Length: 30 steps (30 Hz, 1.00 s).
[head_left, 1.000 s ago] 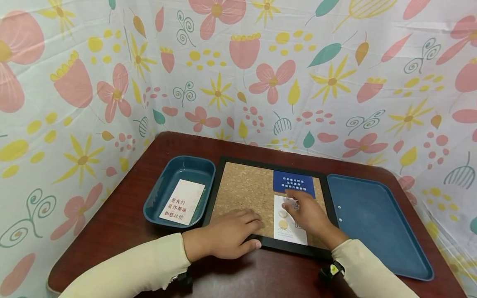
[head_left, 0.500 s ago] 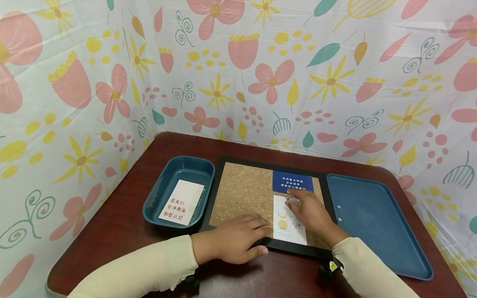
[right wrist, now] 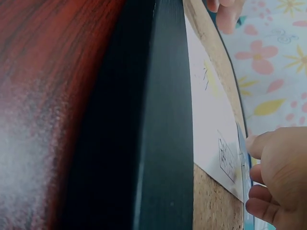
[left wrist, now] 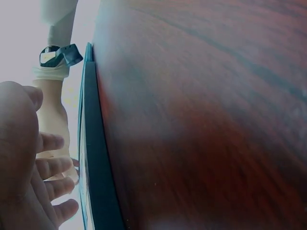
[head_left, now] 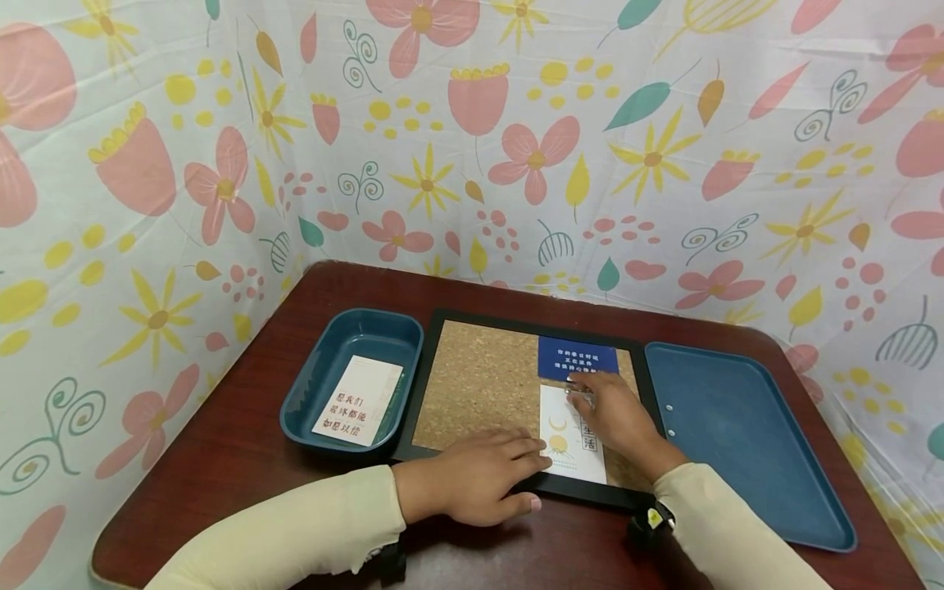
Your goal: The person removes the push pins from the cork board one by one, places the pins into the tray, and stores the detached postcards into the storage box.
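A cork board (head_left: 483, 385) with a black frame lies on the table. On its right part are a blue card (head_left: 553, 354) with white writing and, just below, a white card (head_left: 553, 410) with a yellow drawing. My left hand (head_left: 479, 475) rests palm down over the board's near edge, fingers extended, fingertips at the white card's left edge. My right hand (head_left: 619, 418) is over the white card's top, beside the blue card's lower edge. Its fingers are curled, thumb and forefinger close together (right wrist: 283, 177); whether something small is between them is unclear.
Left of the board stands a deep blue tray (head_left: 295, 410) holding cards, the top one a white card (head_left: 357, 401) with red writing. A flat blue tray (head_left: 745, 442) on the right has two small pale pins (head_left: 669, 407) near its left edge. A flowered cloth (head_left: 472, 164) hangs behind.
My left hand has slid right along the board's near edge to the white card. My right hand has shifted slightly, uncovering more of the card's writing.
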{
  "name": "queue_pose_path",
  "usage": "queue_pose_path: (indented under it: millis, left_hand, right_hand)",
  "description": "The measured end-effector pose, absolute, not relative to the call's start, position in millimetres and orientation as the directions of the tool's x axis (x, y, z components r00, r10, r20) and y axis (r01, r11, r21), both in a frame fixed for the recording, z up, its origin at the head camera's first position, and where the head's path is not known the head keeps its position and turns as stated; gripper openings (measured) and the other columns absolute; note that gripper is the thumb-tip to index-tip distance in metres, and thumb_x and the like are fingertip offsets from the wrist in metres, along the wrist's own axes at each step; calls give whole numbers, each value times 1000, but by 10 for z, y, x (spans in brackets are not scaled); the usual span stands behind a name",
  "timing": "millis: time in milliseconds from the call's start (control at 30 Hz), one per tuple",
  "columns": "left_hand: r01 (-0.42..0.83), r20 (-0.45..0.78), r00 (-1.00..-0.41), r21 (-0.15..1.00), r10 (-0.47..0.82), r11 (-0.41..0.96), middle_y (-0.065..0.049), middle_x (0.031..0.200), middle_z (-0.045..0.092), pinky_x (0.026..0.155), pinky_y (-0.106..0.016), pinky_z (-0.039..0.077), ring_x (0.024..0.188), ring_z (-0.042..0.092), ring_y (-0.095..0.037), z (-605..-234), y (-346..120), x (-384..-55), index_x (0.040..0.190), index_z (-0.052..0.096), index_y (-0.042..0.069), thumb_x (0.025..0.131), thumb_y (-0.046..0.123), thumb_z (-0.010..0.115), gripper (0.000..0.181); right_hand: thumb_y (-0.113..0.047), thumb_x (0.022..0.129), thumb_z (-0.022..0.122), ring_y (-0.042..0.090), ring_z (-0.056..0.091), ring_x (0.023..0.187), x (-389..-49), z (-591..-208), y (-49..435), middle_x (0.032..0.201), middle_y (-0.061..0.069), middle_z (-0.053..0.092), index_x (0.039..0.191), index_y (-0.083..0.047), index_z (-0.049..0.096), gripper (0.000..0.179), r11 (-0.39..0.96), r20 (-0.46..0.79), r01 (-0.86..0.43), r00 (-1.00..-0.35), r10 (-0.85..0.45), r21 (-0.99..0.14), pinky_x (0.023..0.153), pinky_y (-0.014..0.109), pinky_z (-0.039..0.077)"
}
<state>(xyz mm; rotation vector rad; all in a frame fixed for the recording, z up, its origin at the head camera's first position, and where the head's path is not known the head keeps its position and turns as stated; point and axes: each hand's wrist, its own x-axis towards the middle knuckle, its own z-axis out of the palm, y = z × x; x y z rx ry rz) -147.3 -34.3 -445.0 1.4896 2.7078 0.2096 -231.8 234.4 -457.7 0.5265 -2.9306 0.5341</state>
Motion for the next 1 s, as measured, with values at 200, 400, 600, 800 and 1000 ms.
queue_pose_path:
  millis: [200,400,600,800,1000]
  left_hand:
    - [842,3,-528,131,849,524,1,164,34,121,-41,27,152,27,-21,-4459,-308,-1470,160,40,23,108,61,23,66]
    - [838,-32,-531,130,847,530,2,166,31,122,-39,22,154,22,-21,-4490,-279,-1490,161,36,25,106,64,17,70]
    - [826,-58,-545,133,836,548,3,166,30,123,-37,20,154,20,-20,-4505,-267,-1502,161,37,25,106,66,17,71]
    - [816,-85,-555,135,827,562,5,167,27,123,-38,21,155,18,-20,-4521,-263,-1508,161,37,26,105,67,18,72]
    - [810,-100,-555,157,826,564,5,167,26,123,-39,19,155,15,-19,-4536,-265,-1516,162,35,26,105,67,19,72]
  right_hand:
    - [-20,101,69,44,55,125,-2349,-4580,2327,129,20,66,134,-2,66,38,879,164,-364,-931,-328,-309,102,61,44]
    - [-19,100,69,42,58,122,-2371,-4605,2321,126,18,68,130,-3,69,33,882,164,-371,-928,-336,-289,100,59,47]
    - [-17,100,70,38,61,117,-2399,-4614,2310,121,14,70,124,-5,72,27,885,173,-387,-920,-352,-258,96,57,50]
    - [-17,99,72,33,66,109,-2416,-4597,2279,114,10,72,120,-7,74,23,893,156,-384,-922,-355,-234,90,53,54]
    - [-18,98,73,27,69,100,-2435,-4588,2263,108,7,72,115,-10,77,19,898,148,-389,-919,-364,-204,84,50,57]
